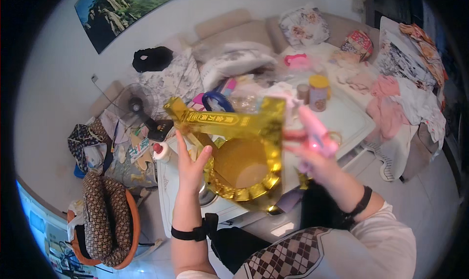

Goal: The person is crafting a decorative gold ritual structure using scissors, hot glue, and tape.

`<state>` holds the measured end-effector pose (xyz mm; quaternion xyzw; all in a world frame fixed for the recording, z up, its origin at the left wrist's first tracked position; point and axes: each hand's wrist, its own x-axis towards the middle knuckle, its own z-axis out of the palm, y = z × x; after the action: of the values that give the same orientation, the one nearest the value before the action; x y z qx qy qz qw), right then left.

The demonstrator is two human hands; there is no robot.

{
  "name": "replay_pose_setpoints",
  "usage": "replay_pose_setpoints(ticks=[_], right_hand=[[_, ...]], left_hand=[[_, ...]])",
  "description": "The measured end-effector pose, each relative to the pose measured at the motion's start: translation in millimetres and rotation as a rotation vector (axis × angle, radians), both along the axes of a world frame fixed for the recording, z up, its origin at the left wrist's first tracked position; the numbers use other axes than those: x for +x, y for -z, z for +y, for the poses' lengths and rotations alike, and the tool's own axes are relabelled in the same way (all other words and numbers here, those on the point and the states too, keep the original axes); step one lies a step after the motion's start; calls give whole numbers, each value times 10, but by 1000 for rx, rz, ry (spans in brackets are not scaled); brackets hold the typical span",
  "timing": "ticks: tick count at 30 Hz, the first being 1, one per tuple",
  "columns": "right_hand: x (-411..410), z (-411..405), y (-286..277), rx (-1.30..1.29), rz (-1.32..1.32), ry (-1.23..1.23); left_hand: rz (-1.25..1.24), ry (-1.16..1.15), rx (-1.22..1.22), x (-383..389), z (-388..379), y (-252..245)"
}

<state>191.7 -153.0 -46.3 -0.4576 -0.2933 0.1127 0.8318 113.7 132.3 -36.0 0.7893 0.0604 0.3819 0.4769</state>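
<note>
A shiny gold foil paper piece (223, 121), with a printed band and a ring of folded gold edging round a brown cardboard-like disc (240, 161), is held up before me. My left hand (192, 163) is at its left side, thumb and fingers apart, steadying or touching it; the contact is partly hidden. On the other side, my right hand (311, 158) is blurred and closed round a pink tool (317, 132), which looks like a glue gun, with a small bright light on it. The tool's nose is near the upper right of the gold piece.
Behind the gold piece, a white table (351, 114) bears a jar with a yellow lid (318, 93), a blue ring-shaped thing (218, 102) and a white bottle with a red cap (161, 152). A black fan (141, 112) stands left. Clothes and cushions (304, 26) cover the sofa.
</note>
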Motion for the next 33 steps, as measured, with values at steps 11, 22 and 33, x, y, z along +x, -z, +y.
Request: replay_pose_setpoints(ticks=[11, 22, 33], right_hand=[[-291, 78, 209, -144, -222, -337], [-396, 290, 243, -254, -775, -62], [-64, 568, -301, -236, -923, -166]], left_hand=[[-297, 150, -76, -680, -1145, 53], [-270, 366, -297, -535, -566, -73], [-389, -152, -252, -291, -588, -71]])
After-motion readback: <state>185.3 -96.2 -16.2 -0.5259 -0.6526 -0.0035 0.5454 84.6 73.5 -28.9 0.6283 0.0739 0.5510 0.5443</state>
